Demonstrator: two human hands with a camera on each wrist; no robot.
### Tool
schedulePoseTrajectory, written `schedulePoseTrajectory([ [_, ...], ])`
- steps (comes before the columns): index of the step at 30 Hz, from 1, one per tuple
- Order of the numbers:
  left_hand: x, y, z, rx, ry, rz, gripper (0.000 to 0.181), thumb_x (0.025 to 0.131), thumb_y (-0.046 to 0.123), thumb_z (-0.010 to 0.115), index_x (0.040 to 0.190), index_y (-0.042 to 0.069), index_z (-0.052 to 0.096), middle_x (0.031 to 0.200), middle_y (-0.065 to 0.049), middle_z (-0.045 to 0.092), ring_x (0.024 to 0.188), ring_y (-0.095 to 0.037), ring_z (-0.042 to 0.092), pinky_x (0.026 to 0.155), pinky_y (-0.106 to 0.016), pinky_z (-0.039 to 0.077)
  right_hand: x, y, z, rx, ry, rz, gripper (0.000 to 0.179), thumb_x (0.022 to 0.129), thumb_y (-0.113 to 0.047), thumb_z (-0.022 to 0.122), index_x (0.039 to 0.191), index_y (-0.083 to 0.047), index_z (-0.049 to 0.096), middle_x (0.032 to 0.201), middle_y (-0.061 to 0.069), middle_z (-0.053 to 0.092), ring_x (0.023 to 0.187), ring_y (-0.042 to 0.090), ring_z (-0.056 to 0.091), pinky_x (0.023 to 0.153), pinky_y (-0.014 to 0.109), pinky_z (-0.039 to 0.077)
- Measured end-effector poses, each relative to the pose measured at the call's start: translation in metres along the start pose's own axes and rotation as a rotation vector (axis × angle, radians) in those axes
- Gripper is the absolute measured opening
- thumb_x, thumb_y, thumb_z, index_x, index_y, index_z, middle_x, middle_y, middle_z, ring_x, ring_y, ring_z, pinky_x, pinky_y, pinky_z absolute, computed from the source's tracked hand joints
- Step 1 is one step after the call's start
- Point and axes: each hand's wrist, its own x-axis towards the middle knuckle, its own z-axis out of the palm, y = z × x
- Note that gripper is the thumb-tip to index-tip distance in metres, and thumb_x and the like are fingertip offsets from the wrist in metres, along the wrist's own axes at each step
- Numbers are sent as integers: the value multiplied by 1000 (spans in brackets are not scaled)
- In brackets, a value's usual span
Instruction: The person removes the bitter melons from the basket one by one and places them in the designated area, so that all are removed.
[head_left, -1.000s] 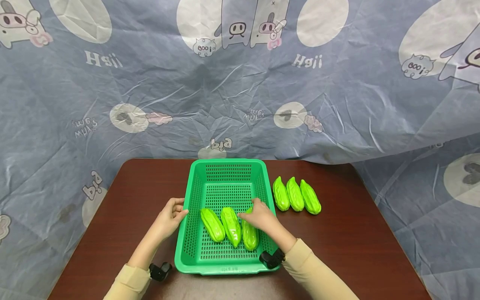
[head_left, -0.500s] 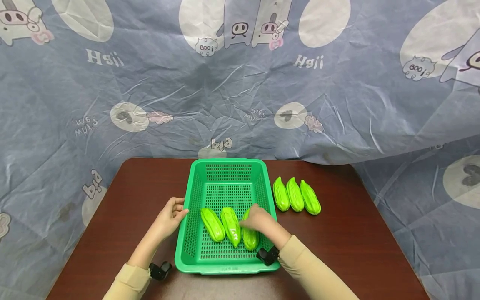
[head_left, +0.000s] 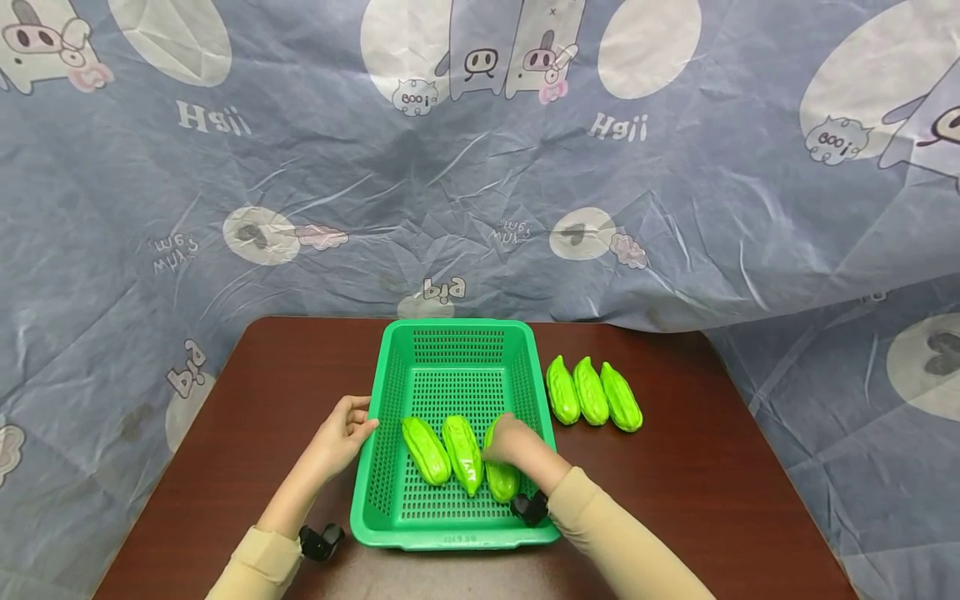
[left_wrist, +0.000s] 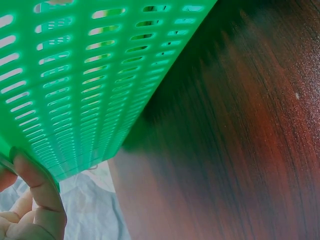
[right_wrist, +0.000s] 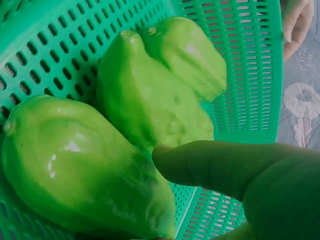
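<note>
Three glossy green bitter melons lie side by side in a green plastic basket (head_left: 457, 540) in the head view: a left melon (head_left: 426, 452), a middle melon (head_left: 462, 454) and a right melon (head_left: 502, 483). My right hand (head_left: 517, 442) holds the upper part of the right melon, covering some of it. Seen from the right wrist, the thumb (right_wrist: 200, 160) rests along that melon's side, while its other fingers are hidden. My left hand (head_left: 339, 432) pinches the basket's left rim, its curled fingers (left_wrist: 42, 190) showing at the basket's outer wall in the left wrist view.
Right of the basket, three more bitter melons (head_left: 591, 392) lie in a row on the dark brown table (head_left: 675, 500). A patterned grey-blue cloth (head_left: 465, 200) hangs behind the table. Slotted walls surround the melons in the basket.
My right hand has moved slightly down and its fingers have curled in around the right bitter melon. The left hand stays at the basket rim, and the melons lie where they were.
</note>
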Motion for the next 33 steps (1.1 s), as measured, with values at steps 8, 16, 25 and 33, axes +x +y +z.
schedulePoseTrajectory([
  [8, 0, -1, -1, -6, -9, -10, 44, 102, 11, 55, 141, -1, 40, 112, -18, 63, 99, -27, 65, 78, -35, 51, 5, 0, 5, -15, 14, 28, 87, 89, -25, 72, 150, 14, 22, 128, 32, 57, 106, 37, 64, 89, 44, 53],
  [16, 1, -1, -1, -3, -9, -2, 43, 102, 12, 55, 140, -2, 41, 112, -19, 63, 98, -27, 65, 77, -35, 51, 3, 3, 3, 110, 94, 25, 96, 87, -28, 76, 151, 13, 18, 137, 36, 48, 122, 44, 54, 96, 50, 49],
  [25, 2, -2, -1, -4, -10, -12, 43, 102, 12, 54, 141, 0, 40, 112, -17, 63, 98, -26, 65, 78, -34, 50, -2, -2, -6, 157, 196, 34, 97, 85, -33, 76, 152, 8, 19, 142, 36, 41, 120, 46, 54, 93, 52, 49],
  [33, -1, 1, -1, -6, -11, -10, 44, 102, 13, 55, 140, -2, 40, 110, -19, 63, 96, -26, 65, 76, -34, 49, -16, -6, -20, 227, 289, -34, 83, 85, -32, 75, 145, 3, 29, 134, 32, 44, 89, 38, 61, 73, 46, 50],
])
